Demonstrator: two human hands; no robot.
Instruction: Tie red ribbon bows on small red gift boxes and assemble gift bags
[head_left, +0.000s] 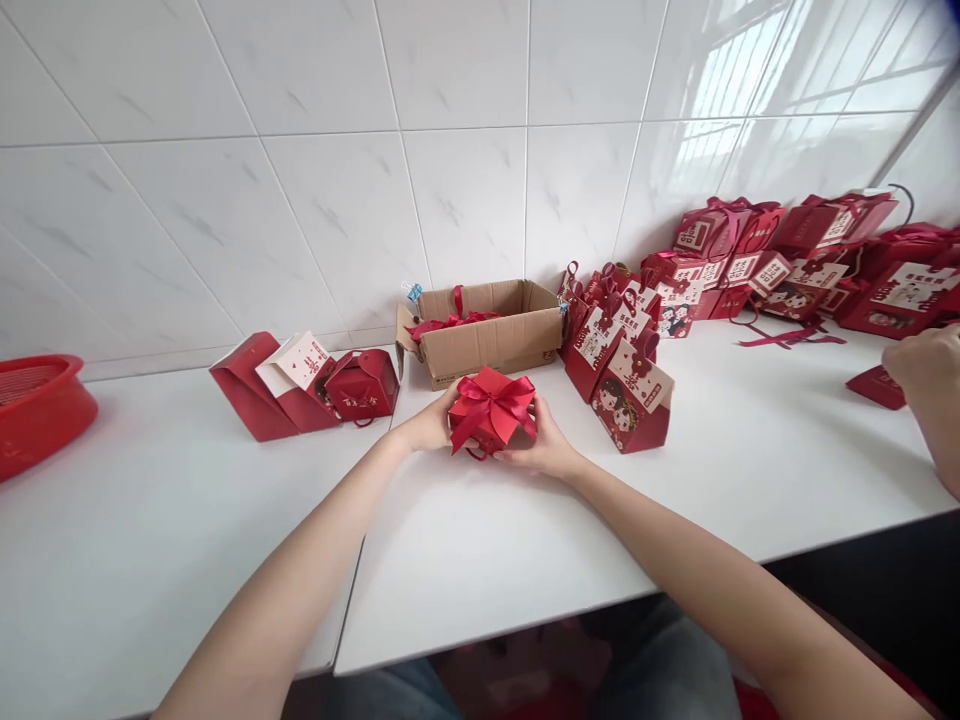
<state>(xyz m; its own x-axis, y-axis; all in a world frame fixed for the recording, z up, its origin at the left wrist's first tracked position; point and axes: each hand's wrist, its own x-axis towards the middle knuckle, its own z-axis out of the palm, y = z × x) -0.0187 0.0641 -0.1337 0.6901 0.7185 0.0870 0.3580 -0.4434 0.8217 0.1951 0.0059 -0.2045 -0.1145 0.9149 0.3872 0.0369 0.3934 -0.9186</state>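
A red gift box with a ribbon bow on top is held between my two hands over the white table. My left hand grips its left side, with the fingers partly hidden behind the box. On the opposite side my right hand closes round the lower right edge. Just behind the box stands an open cardboard carton with red ribbons inside and blue clips at its upper corners. Printed red gift boxes stand to the right of my right hand.
Left of the carton, more red boxes lean together. A red plastic basket sits at the far left. Stacked ribboned boxes line the tiled wall at right, with loose ribbon in front. Another person's hand is beside a small red box.
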